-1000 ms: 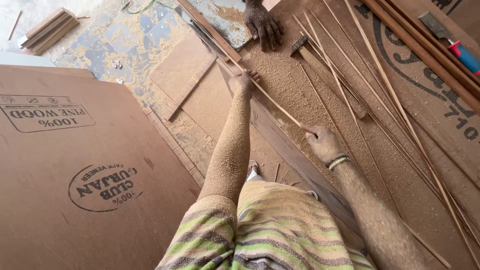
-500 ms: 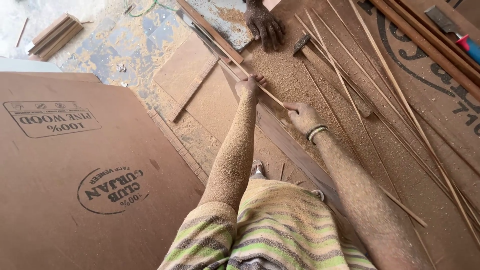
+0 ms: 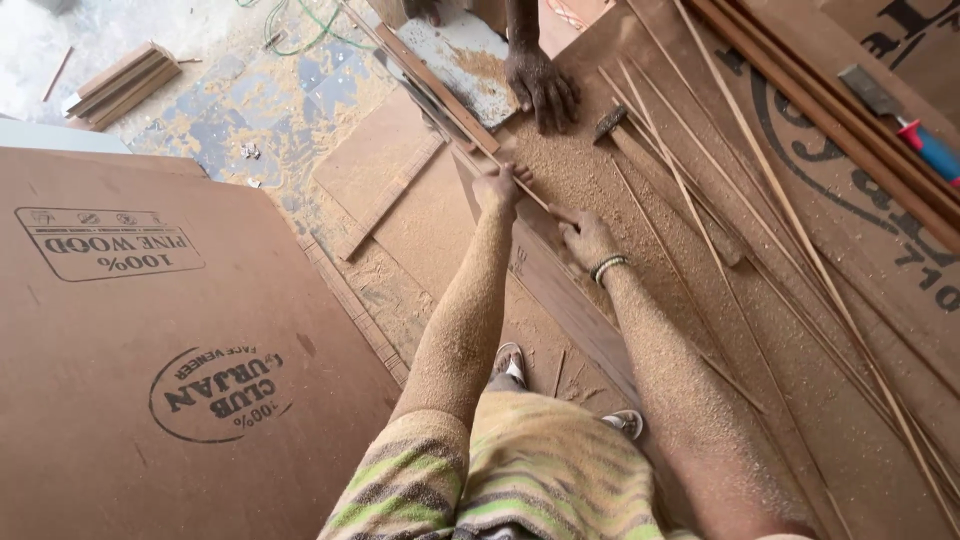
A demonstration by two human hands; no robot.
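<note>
My left hand pinches a thin wooden strip that runs up and left along the edge of a sawdust-covered plywood board. My right hand, with a beaded bracelet on its wrist, grips the same strip a little lower, on the board's edge. Both forearms are coated with sawdust. Another person's hand presses flat on the board at the far end, next to the strip.
Several thin offcut strips lie fanned over the board. A hammer rests near the other person's hand. A blue-handled chisel lies at the right. A large stamped plywood sheet fills the left. Stacked wood pieces sit at top left.
My right hand has slid up the strip toward my left hand, so the two now sit close together. The view has shifted slightly.
</note>
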